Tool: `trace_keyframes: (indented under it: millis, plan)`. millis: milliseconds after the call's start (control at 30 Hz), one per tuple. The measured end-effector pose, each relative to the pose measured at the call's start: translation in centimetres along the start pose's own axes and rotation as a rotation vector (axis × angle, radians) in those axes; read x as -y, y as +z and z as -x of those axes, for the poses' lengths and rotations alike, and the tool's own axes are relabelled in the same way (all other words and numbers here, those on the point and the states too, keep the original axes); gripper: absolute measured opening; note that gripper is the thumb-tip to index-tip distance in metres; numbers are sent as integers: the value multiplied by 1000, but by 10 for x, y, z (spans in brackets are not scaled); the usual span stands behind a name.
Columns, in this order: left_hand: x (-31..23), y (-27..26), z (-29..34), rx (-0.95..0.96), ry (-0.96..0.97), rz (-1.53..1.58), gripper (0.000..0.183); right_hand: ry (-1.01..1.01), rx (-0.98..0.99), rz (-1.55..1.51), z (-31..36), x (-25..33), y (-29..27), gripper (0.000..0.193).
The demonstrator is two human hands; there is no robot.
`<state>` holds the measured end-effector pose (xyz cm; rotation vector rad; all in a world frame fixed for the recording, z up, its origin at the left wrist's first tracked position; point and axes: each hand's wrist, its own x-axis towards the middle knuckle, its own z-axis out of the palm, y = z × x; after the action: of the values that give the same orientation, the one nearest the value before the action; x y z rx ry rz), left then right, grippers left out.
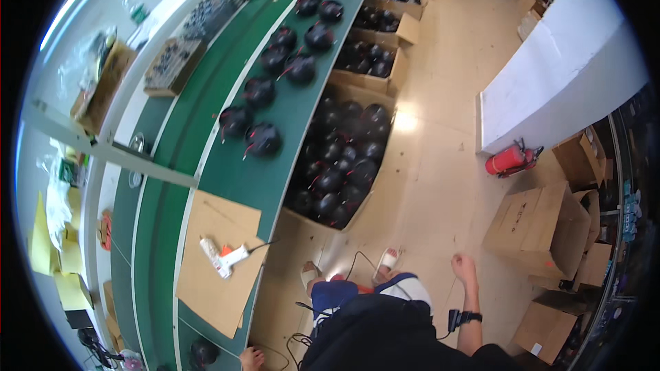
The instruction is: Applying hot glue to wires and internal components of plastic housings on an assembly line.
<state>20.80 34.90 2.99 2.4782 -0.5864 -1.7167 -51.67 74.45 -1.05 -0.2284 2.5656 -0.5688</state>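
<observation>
My left hand [252, 358] is at the near edge of the green workbench [289, 134], fingers loosely apart, with nothing seen in it. Close by on the bench lies a round black housing [203, 352]. My right hand [465, 268] hangs over the floor at my right side, fingers curled in and nothing visible in them. A white glue gun [225, 257] with an orange part lies on a cardboard sheet [213, 302] on the bench, its dark cord running over the edge. Farther along stand several round black housings [264, 139] with short red wires.
Boxes of black housings [344, 158] line the bench's right side. A green conveyor strip [161, 233] runs beyond a pale rail. To the right are a white pillar [550, 62], a red fire extinguisher [507, 160] and cardboard boxes [526, 227]. Loose cables hang near my legs.
</observation>
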Motion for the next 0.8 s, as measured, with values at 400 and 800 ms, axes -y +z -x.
trace_keyframes:
  millis: [400,800]
  plan:
    - [-265,601,157,742,1390,-1043,30,-115,569,-316,-205,0,-16,29]
    - [-317,767,40,559,206,-1584,21,-441,501,-126,-527,231,-132,28]
